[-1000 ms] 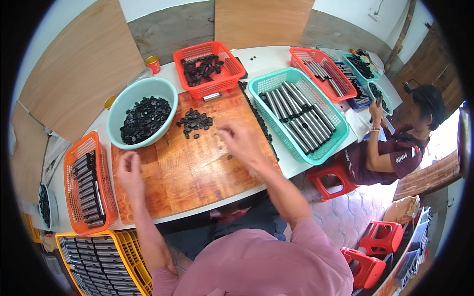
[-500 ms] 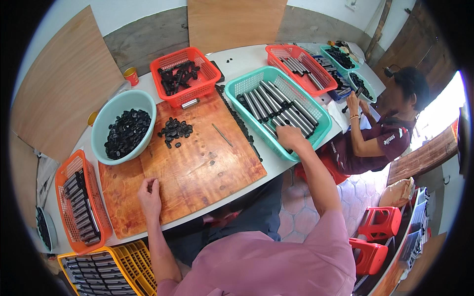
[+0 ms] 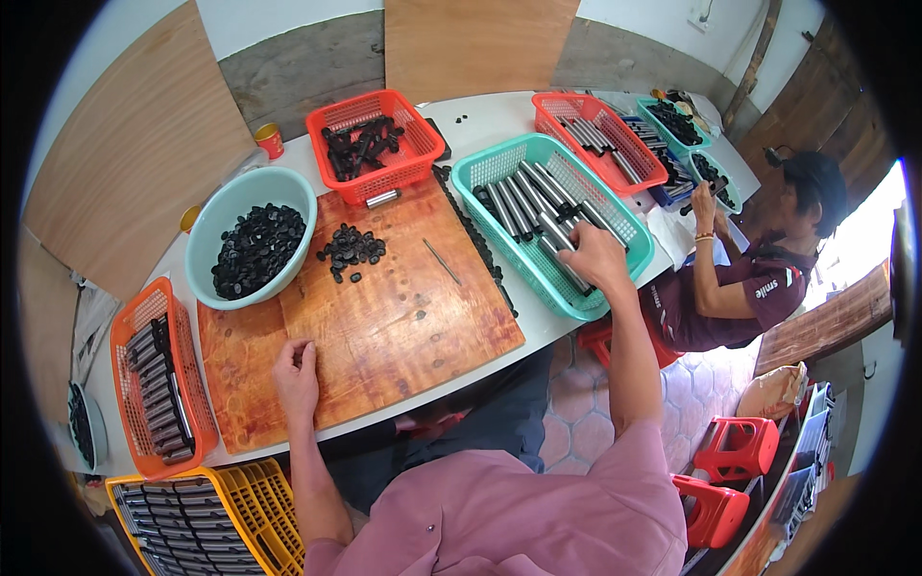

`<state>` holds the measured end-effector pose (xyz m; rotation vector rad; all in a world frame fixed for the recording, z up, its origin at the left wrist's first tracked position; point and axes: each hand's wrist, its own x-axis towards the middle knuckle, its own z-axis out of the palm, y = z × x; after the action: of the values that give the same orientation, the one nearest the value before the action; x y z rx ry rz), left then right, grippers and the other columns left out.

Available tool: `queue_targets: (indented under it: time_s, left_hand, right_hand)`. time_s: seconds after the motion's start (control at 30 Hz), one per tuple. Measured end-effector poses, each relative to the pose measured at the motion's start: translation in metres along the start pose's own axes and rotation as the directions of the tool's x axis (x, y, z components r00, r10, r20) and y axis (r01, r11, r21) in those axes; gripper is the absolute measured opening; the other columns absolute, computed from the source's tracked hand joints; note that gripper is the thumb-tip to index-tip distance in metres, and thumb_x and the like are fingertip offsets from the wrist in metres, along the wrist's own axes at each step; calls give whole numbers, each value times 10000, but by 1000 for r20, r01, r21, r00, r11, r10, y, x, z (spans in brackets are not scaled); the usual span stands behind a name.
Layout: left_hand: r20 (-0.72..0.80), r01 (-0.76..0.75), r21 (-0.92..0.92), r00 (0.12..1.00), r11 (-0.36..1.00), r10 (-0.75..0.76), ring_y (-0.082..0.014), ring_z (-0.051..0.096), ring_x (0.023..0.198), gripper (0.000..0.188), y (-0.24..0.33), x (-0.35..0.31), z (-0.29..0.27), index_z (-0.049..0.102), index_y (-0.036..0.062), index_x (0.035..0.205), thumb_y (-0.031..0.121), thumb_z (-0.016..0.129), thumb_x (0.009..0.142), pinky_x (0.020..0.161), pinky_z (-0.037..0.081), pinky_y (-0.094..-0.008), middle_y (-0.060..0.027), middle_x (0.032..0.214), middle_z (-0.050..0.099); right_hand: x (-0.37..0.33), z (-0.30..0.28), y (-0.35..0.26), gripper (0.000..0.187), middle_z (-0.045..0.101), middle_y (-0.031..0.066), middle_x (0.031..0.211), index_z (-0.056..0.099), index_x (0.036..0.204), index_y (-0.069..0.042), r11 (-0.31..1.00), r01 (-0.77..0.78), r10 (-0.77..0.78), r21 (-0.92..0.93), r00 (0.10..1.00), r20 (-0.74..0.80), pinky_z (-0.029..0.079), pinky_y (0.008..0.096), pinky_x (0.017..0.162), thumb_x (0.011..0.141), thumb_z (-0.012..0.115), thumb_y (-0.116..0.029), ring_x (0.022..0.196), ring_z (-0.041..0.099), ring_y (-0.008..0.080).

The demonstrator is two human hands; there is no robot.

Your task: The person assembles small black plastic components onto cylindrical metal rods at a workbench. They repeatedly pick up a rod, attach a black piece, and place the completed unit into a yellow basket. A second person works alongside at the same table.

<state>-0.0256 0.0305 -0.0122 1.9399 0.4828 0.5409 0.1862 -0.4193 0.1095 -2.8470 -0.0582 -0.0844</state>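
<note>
My right hand (image 3: 595, 257) reaches into the teal basket (image 3: 473, 242), its fingers bent round a silvery metal tube (image 3: 554, 230). More such tubes with black ends lie beside it in the basket; my hand hides part of them. My left hand (image 3: 296, 377) rests at the near edge of the wooden board (image 3: 384, 326), fingers curled in, with nothing visible in it. Farther up the board lie a heap of small black caps (image 3: 351, 247) and a thin metal rod (image 3: 442, 261). A single metal tube (image 3: 382, 199) lies by the red basket.
A pale green bowl (image 3: 305, 226) of black caps stands left. A red basket (image 3: 420, 165) holds black parts; an orange basket (image 3: 199, 403) and a yellow crate (image 3: 254, 518) hold tubes. Another red basket (image 3: 656, 180) stands beyond the teal one. A co-worker (image 3: 735, 278) sits at the right, hands raised.
My right hand has shifted slightly within the teal basket, and a tube there now lies at its fingertips. My left hand stays at the board's edge. The whole view has tilted a little.
</note>
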Motion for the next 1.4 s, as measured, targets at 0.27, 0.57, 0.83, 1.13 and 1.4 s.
queue_targets:
  time_s: [0.27, 0.57, 0.83, 1.13, 1.4]
  left_hand:
    - [33, 121, -158, 993, 980, -118, -140, 646, 830, 156, 8, -12, 14, 701, -16, 1070, 109, 649, 993, 759, 516, -281, -62, 949, 704]
    - [596, 533, -716, 803, 451, -3, -140, 669, 972, 448, 65, -25, 52, 510, -27, 1441, 215, 552, 1067, 792, 568, -260, -122, 1286, 651]
    - [544, 515, -689, 833, 510, -106, -91, 618, 704, 297, 58, -19, 39, 601, -31, 1279, 144, 593, 1040, 576, 510, -228, -77, 1031, 694]
    - [512, 524, -737, 845, 427, -154, -157, 678, 860, 331, 32, -15, 55, 587, -27, 1293, 215, 556, 1069, 753, 593, -318, -101, 1038, 688]
    - [397, 435, -869, 897, 235, -192, -213, 674, 920, 238, 7, -15, 53, 569, 4, 1235, 176, 528, 1077, 807, 577, -362, -121, 1055, 665]
  right_hand:
    - [-43, 16, -72, 322, 723, 87, 927, 667, 1172, 56, 412, 42, -401, 910, 905, 140, 542, 295, 753, 939, 711, -162, 837, 687, 156]
    - [-111, 135, -172, 440, 725, 191, 1102, 573, 1305, 51, -85, -702, -785, 707, 485, 386, 594, 362, 770, 1061, 547, -314, 822, 727, 258]
    - [-117, 140, -187, 465, 739, 164, 1042, 623, 1223, 50, 237, -622, -696, 747, 428, 577, 590, 349, 703, 1101, 451, -364, 782, 714, 219]
    - [-117, 154, -188, 402, 724, 113, 918, 648, 1198, 27, 442, -335, -651, 832, 518, 554, 560, 306, 654, 1089, 502, -331, 724, 687, 179]
    - [-39, 181, -212, 202, 698, 179, 922, 701, 1004, 9, 665, 417, -534, 619, 846, 4, 536, 428, 709, 937, 654, -176, 793, 700, 319]
